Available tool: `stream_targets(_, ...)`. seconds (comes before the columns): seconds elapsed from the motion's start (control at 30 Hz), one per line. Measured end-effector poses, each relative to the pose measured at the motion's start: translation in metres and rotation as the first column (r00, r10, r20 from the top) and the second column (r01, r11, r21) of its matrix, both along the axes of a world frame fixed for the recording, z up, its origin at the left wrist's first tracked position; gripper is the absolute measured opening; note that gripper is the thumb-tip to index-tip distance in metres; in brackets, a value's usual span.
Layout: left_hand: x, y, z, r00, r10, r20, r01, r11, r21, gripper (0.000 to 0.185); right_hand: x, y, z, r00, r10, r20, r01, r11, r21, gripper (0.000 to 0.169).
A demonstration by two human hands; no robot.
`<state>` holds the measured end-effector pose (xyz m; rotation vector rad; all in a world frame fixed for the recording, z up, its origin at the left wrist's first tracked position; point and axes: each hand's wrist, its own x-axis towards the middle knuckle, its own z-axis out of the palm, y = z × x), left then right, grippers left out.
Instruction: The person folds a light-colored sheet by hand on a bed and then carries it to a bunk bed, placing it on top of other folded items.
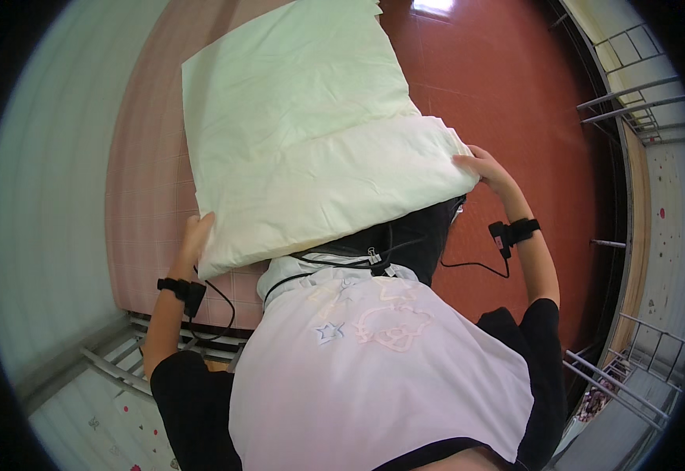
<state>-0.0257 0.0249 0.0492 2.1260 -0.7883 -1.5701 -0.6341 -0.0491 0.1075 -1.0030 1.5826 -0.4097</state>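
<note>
A pale quilt (295, 112) lies in front of me, its near part turned back over itself in a thick, puffy fold (342, 182). My left hand (197, 232) grips the fold's left end, thumb on top. At the right end, my right hand (479, 163) holds the corner, thumb above and the other fingers partly hidden behind the cloth. Beneath the quilt is a pink checked mattress (148, 200), seen along its left side. The fold's near edge hangs over my dark trousers (430, 229).
Red tiled floor (513, 88) runs along the right. Metal bed rails (637, 100) and a wooden bed edge (637, 176) stand beyond it. A pale wall (48, 176) borders the mattress on the left. Cabled straps sit on both wrists.
</note>
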Motion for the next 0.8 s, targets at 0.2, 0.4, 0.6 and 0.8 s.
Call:
stream_targets(0.2, 0.005, -0.006, 0.0, 0.952, 0.172, -0.255, -0.178, 0.984, 0.0, 0.049, 0.008, -0.014, -0.034, 0.998, 0.05, 0.026, -0.049, 0.998, -0.029, 0.055)
stream_targets(0.4, -0.004, -0.002, -0.002, 0.991, 0.129, -0.037, -0.134, 0.972, -0.193, 0.054, 0.015, -0.002, -0.025, 0.989, -0.008, 0.146, 0.02, 0.996, -0.083, 0.055)
stream_targets(0.6, 0.003, -0.007, 0.026, 0.831, 0.23, -0.507, -0.37, 0.908, -0.196, 0.054, 0.002, -0.004, -0.037, 0.948, -0.063, 0.311, 0.157, 0.945, -0.287, 0.053)
stream_targets(0.8, 0.026, 0.019, -0.013, 0.889, 0.293, -0.353, -0.361, 0.922, -0.143, 0.061, 0.016, -0.013, -0.046, 0.976, -0.082, 0.204, 0.112, 0.984, -0.14, 0.066)
